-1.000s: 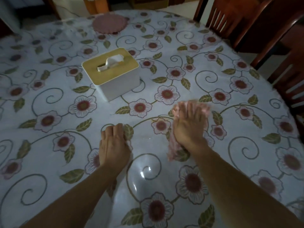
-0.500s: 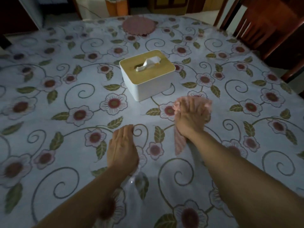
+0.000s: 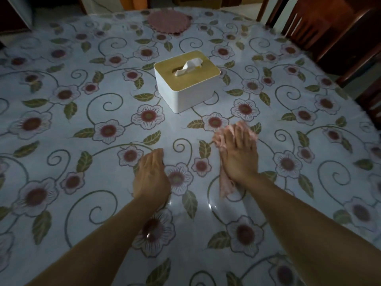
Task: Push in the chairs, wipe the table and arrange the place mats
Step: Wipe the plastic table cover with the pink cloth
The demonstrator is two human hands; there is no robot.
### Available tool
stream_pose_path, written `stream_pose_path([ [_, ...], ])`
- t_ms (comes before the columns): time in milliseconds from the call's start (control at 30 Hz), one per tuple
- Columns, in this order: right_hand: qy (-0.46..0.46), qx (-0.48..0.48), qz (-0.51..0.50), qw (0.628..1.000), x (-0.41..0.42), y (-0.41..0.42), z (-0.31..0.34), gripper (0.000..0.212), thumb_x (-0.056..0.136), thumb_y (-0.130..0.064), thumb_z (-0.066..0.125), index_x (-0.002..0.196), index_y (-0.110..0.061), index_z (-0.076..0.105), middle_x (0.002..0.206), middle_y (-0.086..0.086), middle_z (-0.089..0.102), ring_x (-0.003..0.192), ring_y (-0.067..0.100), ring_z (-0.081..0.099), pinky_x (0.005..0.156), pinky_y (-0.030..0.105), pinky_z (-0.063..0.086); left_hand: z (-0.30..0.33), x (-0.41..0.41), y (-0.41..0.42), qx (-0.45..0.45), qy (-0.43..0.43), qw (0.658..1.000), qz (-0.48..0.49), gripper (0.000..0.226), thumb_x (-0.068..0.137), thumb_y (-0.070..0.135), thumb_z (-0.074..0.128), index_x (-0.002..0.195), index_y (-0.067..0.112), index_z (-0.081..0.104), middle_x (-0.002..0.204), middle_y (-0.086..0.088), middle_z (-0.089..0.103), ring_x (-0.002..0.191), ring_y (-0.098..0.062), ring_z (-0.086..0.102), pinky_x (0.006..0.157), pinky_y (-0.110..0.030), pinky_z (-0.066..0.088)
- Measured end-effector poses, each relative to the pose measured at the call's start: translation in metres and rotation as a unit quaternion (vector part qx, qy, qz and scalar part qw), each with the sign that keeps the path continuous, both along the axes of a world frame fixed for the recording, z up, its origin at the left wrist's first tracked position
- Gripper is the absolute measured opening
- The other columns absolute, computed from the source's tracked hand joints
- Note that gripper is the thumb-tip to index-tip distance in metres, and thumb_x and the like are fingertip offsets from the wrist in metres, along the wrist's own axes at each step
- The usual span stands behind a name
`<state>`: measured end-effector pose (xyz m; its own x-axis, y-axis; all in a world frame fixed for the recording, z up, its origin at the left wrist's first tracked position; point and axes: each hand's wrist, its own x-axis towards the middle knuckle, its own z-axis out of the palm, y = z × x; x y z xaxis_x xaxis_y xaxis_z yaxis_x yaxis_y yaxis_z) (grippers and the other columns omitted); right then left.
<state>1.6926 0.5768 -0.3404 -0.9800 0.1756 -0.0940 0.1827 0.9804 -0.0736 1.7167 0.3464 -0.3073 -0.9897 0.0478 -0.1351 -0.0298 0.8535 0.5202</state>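
A round table (image 3: 61, 141) wears a glossy white cloth printed with flowers and green leaves. My right hand (image 3: 239, 153) lies flat on a pink cloth (image 3: 225, 185) and presses it to the table just in front of the tissue box. The cloth sticks out past my fingertips and trails back by my wrist. My left hand (image 3: 150, 176) rests palm down on the bare tablecloth beside it, holding nothing. A round pink place mat (image 3: 169, 21) lies at the far edge of the table.
A white tissue box (image 3: 186, 81) with a tan lid and a tissue sticking up stands in the table's middle. Dark wooden chairs (image 3: 329, 27) stand off the table's far right edge. An orange object shows on the floor beyond the far side.
My view has swung left, so the tissue box now sits more to the right of centre. My right hand with the pink cloth has slid left over the table; the left hand keeps resting.
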Motion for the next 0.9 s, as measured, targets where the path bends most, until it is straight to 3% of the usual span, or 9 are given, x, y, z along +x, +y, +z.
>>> stream_pose_path([
  [67,0.024,-0.012,0.042,0.999,0.014,-0.035,-0.002,0.06,0.1,-0.034,0.024,0.149,-0.024,-0.01,0.157,0.012,-0.016,0.143,0.034,-0.017,0.116,0.054,-0.006,0.0,0.004,-0.003,-0.002,-0.002,1.0,0.0,0.053,0.082,0.004,0.05,0.133,0.012,0.035,0.134,-0.012,0.044,0.125,-0.028,0.036,0.1,-0.041,0.034],
  [133,0.054,-0.019,0.159,0.986,0.049,-0.077,-0.006,0.062,0.096,-0.025,0.03,0.151,-0.02,0.003,0.159,0.016,-0.001,0.144,0.037,-0.01,0.114,0.059,0.003,0.004,0.011,-0.004,-0.004,-0.007,1.0,0.002,0.044,0.084,0.007,0.048,0.127,0.01,0.039,0.13,-0.013,0.046,0.122,-0.029,0.036,0.097,-0.043,0.035],
  [300,0.037,-0.085,0.345,0.934,0.159,-0.085,-0.009,0.055,0.1,-0.035,0.029,0.151,-0.026,0.011,0.16,0.001,0.005,0.147,0.029,0.0,0.117,0.054,0.008,0.015,0.04,0.001,-0.014,-0.023,1.0,-0.014,0.029,0.085,0.009,0.047,0.114,0.01,0.043,0.121,-0.011,0.048,0.115,-0.029,0.039,0.087,-0.045,0.04],
  [400,0.032,-0.091,0.312,0.945,0.194,-0.029,-0.007,0.052,0.099,-0.034,0.03,0.149,-0.025,0.02,0.158,0.002,0.014,0.147,0.026,0.007,0.117,0.053,0.014,0.017,0.059,0.014,-0.043,-0.016,0.998,-0.049,0.04,0.084,0.001,0.045,0.122,0.012,0.044,0.128,-0.01,0.046,0.119,-0.029,0.039,0.093,-0.045,0.042],
  [500,0.002,-0.053,0.179,0.982,0.201,0.043,0.003,0.055,0.099,-0.039,0.021,0.148,-0.015,0.023,0.156,0.009,0.019,0.145,0.03,0.014,0.112,0.056,0.027,0.019,0.081,0.04,-0.072,-0.023,0.994,-0.082,0.043,0.086,0.004,0.047,0.128,0.008,0.043,0.137,-0.012,0.038,0.123,-0.033,0.036,0.098,-0.047,0.039],
  [600,-0.036,0.037,0.059,0.997,0.201,0.096,0.006,0.069,0.092,-0.045,0.007,0.15,-0.009,0.011,0.158,0.017,0.004,0.145,0.034,0.004,0.118,0.05,0.01,0.021,0.109,0.07,-0.09,-0.039,0.989,-0.106,0.032,0.083,0.004,0.048,0.115,0.006,0.049,0.127,-0.011,0.041,0.117,-0.033,0.039,0.087,-0.046,0.043],
  [667,-0.029,0.033,0.017,0.999,0.202,0.087,0.008,0.066,0.096,-0.044,0.015,0.15,-0.007,0.011,0.156,0.023,0.006,0.144,0.04,0.005,0.118,0.051,0.006,0.021,0.126,0.087,-0.076,-0.047,0.991,-0.101,0.033,0.08,0.004,0.05,0.113,0.009,0.05,0.125,-0.008,0.042,0.117,-0.029,0.038,0.083,-0.043,0.043],
  [767,0.026,-0.006,0.133,0.991,0.23,0.033,0.004,0.049,0.096,-0.034,0.037,0.139,-0.011,0.034,0.144,0.024,0.033,0.13,0.046,0.035,0.109,0.059,0.024,0.02,0.147,0.108,-0.071,-0.053,0.993,-0.083,0.03,0.086,0.01,0.047,0.116,0.01,0.049,0.128,-0.008,0.043,0.12,-0.028,0.037,0.088,-0.043,0.042],
  [900,0.036,-0.072,0.308,0.948,0.294,0.02,-0.007,0.051,0.096,-0.047,0.036,0.141,-0.024,0.037,0.154,0.006,0.028,0.144,0.028,0.018,0.114,0.051,0.02,0.02,0.165,0.134,-0.083,-0.069,0.992,-0.062,0.034,0.087,0.022,0.047,0.12,0.013,0.047,0.131,-0.008,0.041,0.122,-0.03,0.036,0.091,-0.045,0.04],
])
